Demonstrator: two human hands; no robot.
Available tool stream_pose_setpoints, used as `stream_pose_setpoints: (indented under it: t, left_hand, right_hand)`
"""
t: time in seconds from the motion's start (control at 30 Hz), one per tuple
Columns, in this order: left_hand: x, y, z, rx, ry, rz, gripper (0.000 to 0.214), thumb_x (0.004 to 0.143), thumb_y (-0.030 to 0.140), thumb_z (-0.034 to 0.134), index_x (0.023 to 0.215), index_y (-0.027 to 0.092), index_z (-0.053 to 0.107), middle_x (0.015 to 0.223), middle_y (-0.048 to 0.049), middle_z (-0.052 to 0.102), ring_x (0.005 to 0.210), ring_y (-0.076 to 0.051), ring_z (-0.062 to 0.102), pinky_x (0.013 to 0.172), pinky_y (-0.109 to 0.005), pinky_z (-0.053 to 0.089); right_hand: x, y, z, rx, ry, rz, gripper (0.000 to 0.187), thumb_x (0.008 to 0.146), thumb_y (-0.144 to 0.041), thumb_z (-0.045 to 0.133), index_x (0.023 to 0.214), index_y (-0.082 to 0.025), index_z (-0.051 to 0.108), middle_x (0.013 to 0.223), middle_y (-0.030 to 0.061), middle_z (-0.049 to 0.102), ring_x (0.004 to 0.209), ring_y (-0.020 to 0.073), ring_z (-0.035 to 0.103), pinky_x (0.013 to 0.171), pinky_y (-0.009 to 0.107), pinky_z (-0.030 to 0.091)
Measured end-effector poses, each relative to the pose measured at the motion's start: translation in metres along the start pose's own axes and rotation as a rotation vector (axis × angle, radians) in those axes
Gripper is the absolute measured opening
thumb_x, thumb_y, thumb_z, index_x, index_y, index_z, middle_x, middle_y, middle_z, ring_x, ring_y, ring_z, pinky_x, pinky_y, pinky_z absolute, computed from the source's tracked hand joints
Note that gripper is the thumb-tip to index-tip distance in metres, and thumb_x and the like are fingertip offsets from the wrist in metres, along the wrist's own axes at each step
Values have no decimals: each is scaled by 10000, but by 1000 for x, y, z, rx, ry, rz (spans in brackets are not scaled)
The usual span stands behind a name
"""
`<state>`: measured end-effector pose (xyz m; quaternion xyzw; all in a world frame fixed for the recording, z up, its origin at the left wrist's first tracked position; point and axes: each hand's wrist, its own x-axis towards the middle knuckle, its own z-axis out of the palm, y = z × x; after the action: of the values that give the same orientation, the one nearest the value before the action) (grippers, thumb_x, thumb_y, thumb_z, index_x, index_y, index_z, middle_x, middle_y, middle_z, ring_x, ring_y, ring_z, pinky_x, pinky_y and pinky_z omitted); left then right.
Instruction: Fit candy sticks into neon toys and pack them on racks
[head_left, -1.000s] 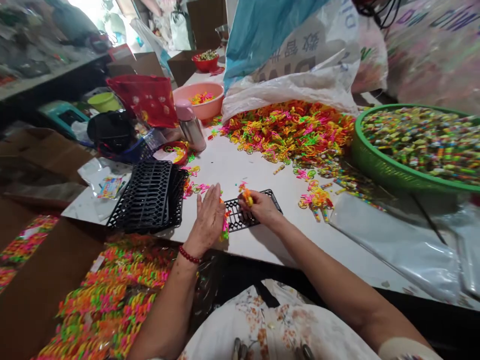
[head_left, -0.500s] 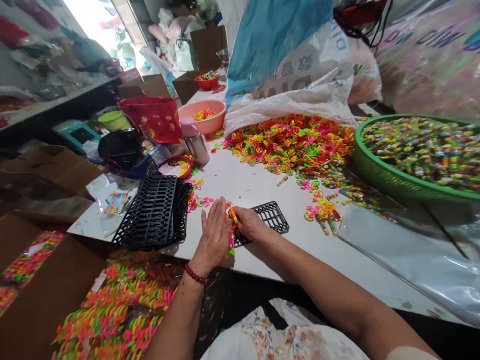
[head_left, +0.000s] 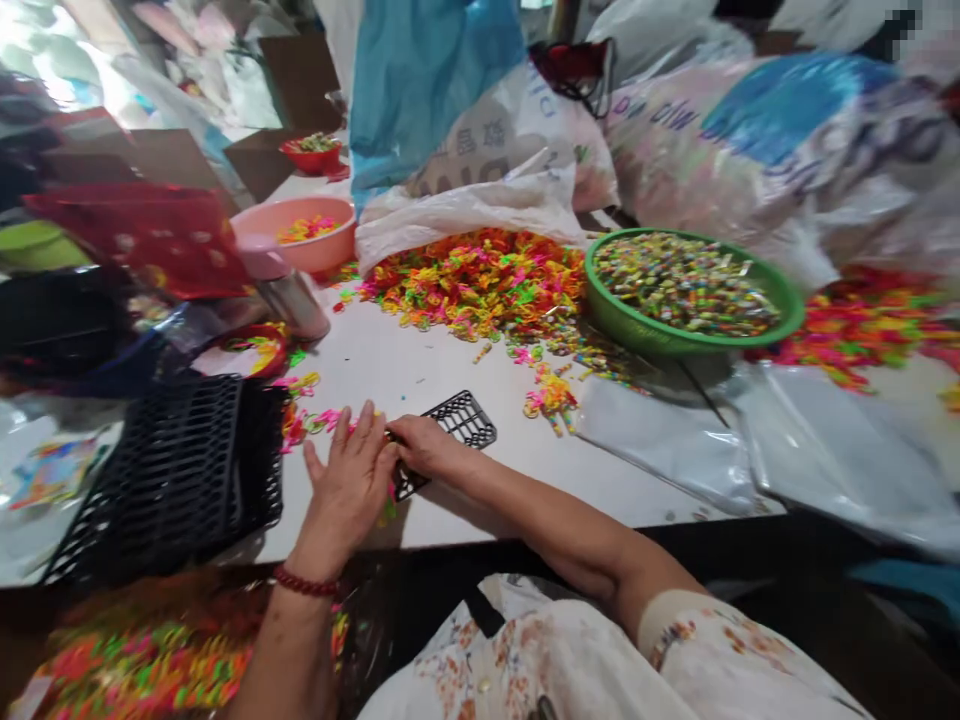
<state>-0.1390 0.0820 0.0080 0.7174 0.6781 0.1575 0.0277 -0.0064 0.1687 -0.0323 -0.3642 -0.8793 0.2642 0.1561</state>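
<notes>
My left hand (head_left: 349,485), with a dark red bead bracelet (head_left: 306,582) at its wrist, has its fingers stretched and spread above the table's front part. Its thumb side meets the curled fingers of my right hand (head_left: 429,447). What the right fingers pinch is mostly hidden; a bit of yellow shows there. Beneath the right hand lies a black plastic lattice tray (head_left: 466,418), partly covered. Pink and green plastic pieces peek out below the left hand. More small bright plastic pieces (head_left: 322,420) lie just beyond its fingertips.
Black lattice trays (head_left: 180,450) are stacked at left. A heap of bright plastic pieces (head_left: 480,285) spills from a large sack (head_left: 465,190). The green basin (head_left: 694,345) holds small striped sticks. Clear plastic bags (head_left: 667,440) lie at right; a steel flask (head_left: 296,300) stands left.
My view has turned right, so the table's things sit further left in it. The left fingers are spread wider. The orange and yellow pieces between my hands are now mostly hidden.
</notes>
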Motion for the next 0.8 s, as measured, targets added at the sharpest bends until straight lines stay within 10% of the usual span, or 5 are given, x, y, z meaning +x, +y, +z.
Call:
stream_pose_setpoints:
  t: [0.17,0.33,0.63,0.8]
  left_hand:
    - [2,-4,7,-41,61,13,489,987,409,279,1387,222,489,1508,-105,389,1442,-328,247,1108,-689,68]
    - [-2,-6,5,-102,148,113,456,988,366,319,1422,275,425,1479,-85,442,1443,-294,259,1129,-655,-39]
    - [-5,-12,7,-221,81,227,453,997,341,285,1420,225,398,1397,-80,544,1401,-229,362,1169,-583,-49]
    - [-3,-5,6,-243,66,170,467,1005,358,251,1420,194,389,1398,-100,540,1419,-213,328,1166,-581,-61]
  right_hand:
    - [-85,38,-58,-217,261,263,139,910,-211,563,1037,-162,589,1031,82,620,943,186,574,836,278,442]
    - [-154,78,-93,-546,233,631,161,929,-274,543,991,-150,625,1052,122,569,879,211,580,721,292,439]
    - [-148,82,-86,-379,327,655,173,941,-205,465,949,-139,625,999,131,610,881,209,590,759,295,424]
    - [-127,75,-77,320,483,628,107,874,-273,522,871,-184,581,751,28,614,663,154,564,638,276,428]
